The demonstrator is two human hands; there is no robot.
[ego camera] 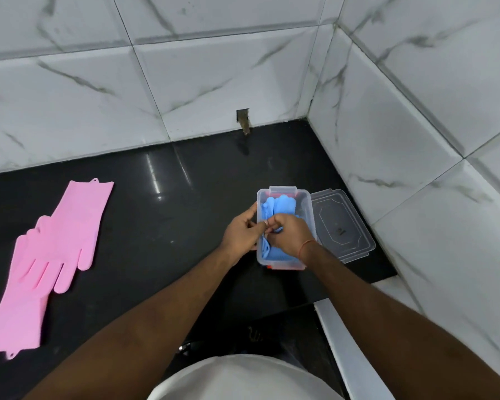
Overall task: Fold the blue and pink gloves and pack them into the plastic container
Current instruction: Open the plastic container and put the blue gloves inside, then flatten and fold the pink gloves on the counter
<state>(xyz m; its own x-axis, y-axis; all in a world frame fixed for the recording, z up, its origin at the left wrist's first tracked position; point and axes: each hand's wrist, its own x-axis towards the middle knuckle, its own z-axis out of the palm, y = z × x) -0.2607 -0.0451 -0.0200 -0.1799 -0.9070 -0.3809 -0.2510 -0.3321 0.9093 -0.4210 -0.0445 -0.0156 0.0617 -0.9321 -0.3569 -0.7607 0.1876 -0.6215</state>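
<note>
A clear plastic container (pixel 309 210) stands on the black counter near the right wall. Folded blue gloves (pixel 277 204) lie inside it, filling most of it. My right hand (pixel 289 233) is over the container, fingers pinched on the blue glove material. My left hand (pixel 241 230) rests against the container's left wall, its fingertips meeting the right hand on the blue gloves. Two pink gloves (pixel 55 249) lie flat and overlapping at the counter's left, fingers toward me on the upper one.
The container's clear lid (pixel 341 223) lies flat just right of it, by the marble-tiled wall (pixel 401 140). A small hole with a stub (pixel 244 121) sits in the back wall. The black counter (pixel 162 226) ends at a front edge close to my body.
</note>
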